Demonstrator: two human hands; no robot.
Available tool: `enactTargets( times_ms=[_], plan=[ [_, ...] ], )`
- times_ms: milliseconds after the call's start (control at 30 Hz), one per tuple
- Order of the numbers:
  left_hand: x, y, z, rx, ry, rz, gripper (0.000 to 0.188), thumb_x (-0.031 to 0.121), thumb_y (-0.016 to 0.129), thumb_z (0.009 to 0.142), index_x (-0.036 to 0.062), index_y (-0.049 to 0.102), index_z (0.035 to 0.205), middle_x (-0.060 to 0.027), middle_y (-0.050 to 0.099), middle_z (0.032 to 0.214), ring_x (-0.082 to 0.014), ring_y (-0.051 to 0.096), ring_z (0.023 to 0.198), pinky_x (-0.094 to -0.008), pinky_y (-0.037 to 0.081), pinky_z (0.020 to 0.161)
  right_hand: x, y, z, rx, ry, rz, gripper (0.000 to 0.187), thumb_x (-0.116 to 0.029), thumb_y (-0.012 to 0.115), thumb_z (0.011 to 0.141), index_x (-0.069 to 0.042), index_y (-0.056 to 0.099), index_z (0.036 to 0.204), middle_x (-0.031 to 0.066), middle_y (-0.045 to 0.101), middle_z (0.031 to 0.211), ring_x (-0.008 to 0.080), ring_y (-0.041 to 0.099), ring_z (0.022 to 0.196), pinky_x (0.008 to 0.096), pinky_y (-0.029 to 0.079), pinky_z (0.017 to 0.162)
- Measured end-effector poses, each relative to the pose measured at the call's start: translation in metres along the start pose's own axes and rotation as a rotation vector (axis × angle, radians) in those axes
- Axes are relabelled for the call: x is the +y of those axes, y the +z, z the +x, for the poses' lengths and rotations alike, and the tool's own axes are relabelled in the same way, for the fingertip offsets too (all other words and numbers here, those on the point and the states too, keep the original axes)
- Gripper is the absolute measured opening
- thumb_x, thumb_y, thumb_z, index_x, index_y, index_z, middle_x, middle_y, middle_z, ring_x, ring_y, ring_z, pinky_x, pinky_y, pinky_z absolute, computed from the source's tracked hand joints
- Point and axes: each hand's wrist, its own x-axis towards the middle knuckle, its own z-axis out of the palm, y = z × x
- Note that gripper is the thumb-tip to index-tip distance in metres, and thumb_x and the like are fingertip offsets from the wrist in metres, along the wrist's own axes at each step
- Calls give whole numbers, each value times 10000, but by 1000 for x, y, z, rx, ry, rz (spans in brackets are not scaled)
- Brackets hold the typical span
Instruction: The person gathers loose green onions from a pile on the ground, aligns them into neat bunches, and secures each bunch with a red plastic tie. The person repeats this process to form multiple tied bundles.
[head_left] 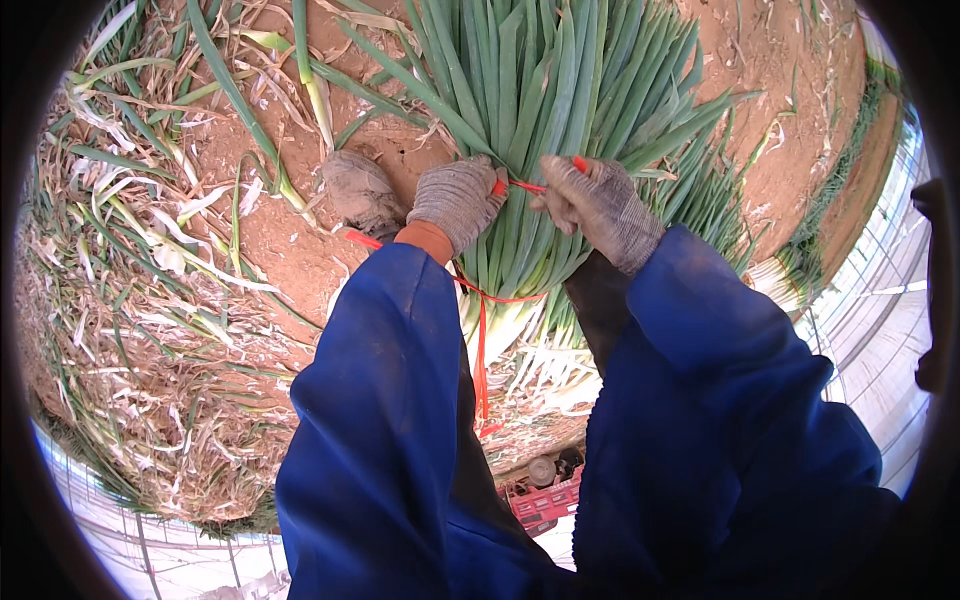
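Observation:
A large bundle of green onions [540, 85] lies before me, leaves fanned away and pale stems toward my legs. Both my gloved hands are at its middle, gripping a red tie string [525, 186] that runs taut across the leaves. On the left side of the bundle my left hand [456, 203] is closed on the string, a red end showing by the thumb. My right hand [597, 205] is closed on its other part at the right side. Lower down, a second red string [510, 299] circles the stems, with a loose tail hanging below it.
Loose onion leaves and dry peelings [170, 310] cover the soil on the left. More green onions [700, 200] lie to the right, behind the bundle. My soil-covered shoe [362, 192] is beside my left hand. A red crate [543, 505] stands near the bottom.

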Motion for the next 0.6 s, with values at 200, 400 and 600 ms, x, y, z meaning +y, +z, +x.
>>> enactTargets(
  times_ms=[200,400,600],
  plan=[
    [8,10,5,61,54,73,305,301,470,950,25,574,876,-189,634,814,-386,625,775,-478,497,712,5,-43,-14,-161,-51,-262,497,-406,558,940,-41,558,602,-20,465,495,74,439,474,274,378,466],
    [13,26,25,-6,49,155,263,251,478,948,35,605,869,-183,629,802,-383,624,778,-471,507,689,52,-130,-59,-285,-221,121,351,-326,566,959,-2,649,850,-41,493,589,40,417,524,219,336,492],
    [4,21,44,-137,119,321,304,315,440,945,58,601,938,-166,654,850,-353,648,796,-461,520,698,66,-153,-54,-254,-26,134,304,-293,555,970,-25,670,885,-38,499,592,33,422,514,221,333,481]
  ],
)
